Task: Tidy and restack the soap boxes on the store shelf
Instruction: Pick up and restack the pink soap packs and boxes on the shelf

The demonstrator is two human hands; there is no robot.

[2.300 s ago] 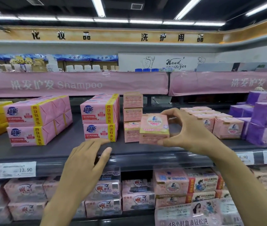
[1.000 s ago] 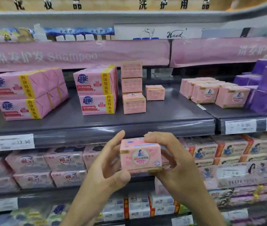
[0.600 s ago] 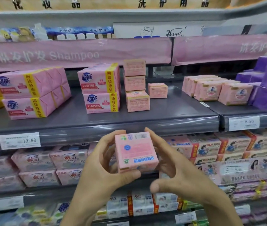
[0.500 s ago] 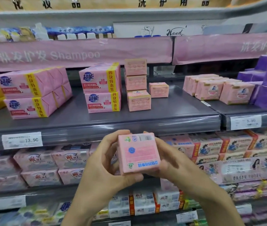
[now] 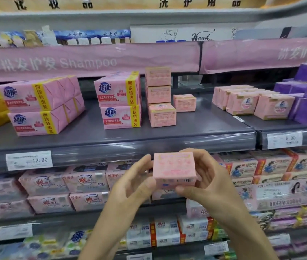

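A pink box (image 5: 174, 168) is gripped between both hands, below the stack (image 5: 159, 96) of three like boxes and nearer the camera than it. The left hand (image 5: 130, 186) is clamped on the box's left side: its thumb is pressed against the lower left corner, and its fingers are curled at the left edge and behind. The right hand (image 5: 209, 177) is clamped on the right side: the thumb is laid along the bottom edge, where a barcode is seen, and the fingers are wrapped over the top right corner. The broad patterned face is turned toward the camera and the box is tilted slightly. The box is kept clear of the shelf (image 5: 195, 132) that carries the stack. A lone box (image 5: 185, 103) is seen just right of the stack, slightly behind it. Two multipacks (image 5: 119, 100) are piled just left of the stack. A row of pink packs (image 5: 252, 104) is set well to the stack's right.
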